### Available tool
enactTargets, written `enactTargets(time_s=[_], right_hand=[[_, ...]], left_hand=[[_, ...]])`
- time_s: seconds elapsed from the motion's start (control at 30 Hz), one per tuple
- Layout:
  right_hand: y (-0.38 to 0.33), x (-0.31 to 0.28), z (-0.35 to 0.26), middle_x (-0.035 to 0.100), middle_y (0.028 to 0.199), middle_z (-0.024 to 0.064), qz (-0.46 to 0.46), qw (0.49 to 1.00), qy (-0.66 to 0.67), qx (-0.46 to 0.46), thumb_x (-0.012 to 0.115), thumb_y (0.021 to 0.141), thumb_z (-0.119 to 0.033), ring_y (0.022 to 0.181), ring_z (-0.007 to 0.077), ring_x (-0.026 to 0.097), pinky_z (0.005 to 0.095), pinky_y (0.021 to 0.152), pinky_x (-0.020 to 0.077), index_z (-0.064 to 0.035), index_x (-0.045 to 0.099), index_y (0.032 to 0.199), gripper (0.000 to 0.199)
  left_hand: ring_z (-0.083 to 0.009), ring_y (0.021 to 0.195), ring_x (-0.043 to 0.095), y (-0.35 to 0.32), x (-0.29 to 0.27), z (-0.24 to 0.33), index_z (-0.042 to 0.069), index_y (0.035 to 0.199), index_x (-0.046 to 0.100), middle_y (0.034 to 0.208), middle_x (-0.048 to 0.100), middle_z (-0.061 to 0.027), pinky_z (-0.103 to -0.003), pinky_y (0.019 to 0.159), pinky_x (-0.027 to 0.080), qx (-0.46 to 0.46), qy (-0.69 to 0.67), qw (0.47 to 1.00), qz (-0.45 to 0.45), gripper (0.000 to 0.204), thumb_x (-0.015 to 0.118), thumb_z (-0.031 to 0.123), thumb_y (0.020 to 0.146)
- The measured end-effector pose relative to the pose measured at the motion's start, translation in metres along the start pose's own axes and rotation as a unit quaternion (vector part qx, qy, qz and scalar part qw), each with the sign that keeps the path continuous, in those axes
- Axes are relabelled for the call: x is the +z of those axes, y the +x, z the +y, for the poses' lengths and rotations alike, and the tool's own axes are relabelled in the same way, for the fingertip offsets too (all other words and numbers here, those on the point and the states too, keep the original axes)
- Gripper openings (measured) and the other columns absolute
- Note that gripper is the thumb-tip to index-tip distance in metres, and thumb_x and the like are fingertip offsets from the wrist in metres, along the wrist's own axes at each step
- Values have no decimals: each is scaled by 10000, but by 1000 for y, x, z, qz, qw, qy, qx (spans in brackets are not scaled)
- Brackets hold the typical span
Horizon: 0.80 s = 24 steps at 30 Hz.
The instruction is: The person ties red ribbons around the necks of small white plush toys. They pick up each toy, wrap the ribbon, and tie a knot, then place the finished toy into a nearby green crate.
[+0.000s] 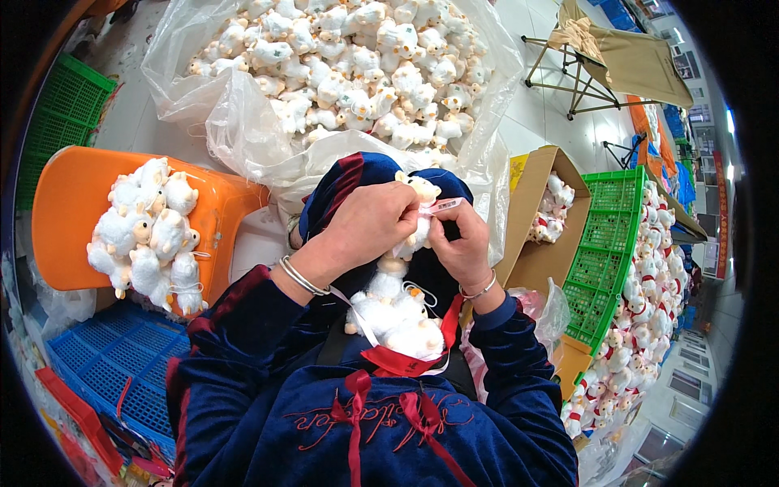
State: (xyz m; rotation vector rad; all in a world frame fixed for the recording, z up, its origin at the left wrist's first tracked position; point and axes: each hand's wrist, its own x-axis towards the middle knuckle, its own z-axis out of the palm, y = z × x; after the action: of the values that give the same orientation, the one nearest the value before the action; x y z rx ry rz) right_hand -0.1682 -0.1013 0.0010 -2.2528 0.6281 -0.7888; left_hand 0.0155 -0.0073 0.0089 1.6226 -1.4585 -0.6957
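Left hand (373, 217), right hand (462, 240) at plush toy (419, 189); orange chair (69, 219); tiled floor (540, 122)

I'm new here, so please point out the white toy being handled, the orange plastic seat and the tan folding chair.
White toy (425, 190), head view: on its head.
Orange plastic seat (62, 219), head view: on its bare left part.
Tan folding chair (633, 62), head view: on its fabric.

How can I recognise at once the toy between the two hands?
Find the big clear plastic bag of white toys. Below it, the left hand and right hand nearly meet. Only the toy between them is held, with a pale strip at its neck.
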Motion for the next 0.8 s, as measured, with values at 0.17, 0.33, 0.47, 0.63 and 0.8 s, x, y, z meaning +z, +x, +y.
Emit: enactTargets(time_s=[0.17, 0.33, 0.47, 0.63, 0.8], right_hand=[[-3, 1, 5, 676, 886, 133, 5, 1000, 23, 6, 701, 784, 58, 810, 273, 690, 339, 739, 551, -15, 612, 878, 149], [-1, 2, 1, 665, 892, 135, 2, 999, 37, 7, 692, 788, 54, 808, 273, 677, 338, 736, 544, -11, 607, 886, 145], [1, 2, -3, 630, 873, 125, -11, 998, 41, 39, 684, 804, 38, 786, 267, 648, 337, 723, 529, -6, 607, 907, 137], [4, 0, -8, 605, 871, 116, -29, 996, 49, 67, 682, 811, 32, 778, 260, 628, 338, 726, 520, -10, 604, 911, 134], [4, 1, -11, 608, 877, 112, -21, 998, 31, 52, 690, 817, 20, 783, 254, 629, 333, 734, 520, -10, 600, 906, 130]], left_hand=[[-260, 714, 679, -6, 1, -3, 1, 921, 663, 820, 662, -126, -341, 643, 531, -9, -37, 999, 28, 123, 711, 92, 856], [-245, 717, 681, -13, 9, -5, -2, 936, 665, 838, 669, -121, -328, 650, 539, 7, -79, 993, 83, 120, 720, 78, 865], [-323, 747, 688, -11, 7, -5, 12, 926, 640, 855, 677, -155, -390, 643, 537, 24, -65, 995, 69, 93, 673, 96, 903], [-348, 751, 685, -4, 0, -8, 8, 935, 629, 850, 680, -176, -420, 652, 538, 67, -16, 997, 36, 117, 648, 123, 931], [-351, 753, 685, -5, -2, -6, 12, 952, 632, 851, 683, -179, -425, 653, 537, 27, -55, 998, 35, 115, 642, 126, 941]])
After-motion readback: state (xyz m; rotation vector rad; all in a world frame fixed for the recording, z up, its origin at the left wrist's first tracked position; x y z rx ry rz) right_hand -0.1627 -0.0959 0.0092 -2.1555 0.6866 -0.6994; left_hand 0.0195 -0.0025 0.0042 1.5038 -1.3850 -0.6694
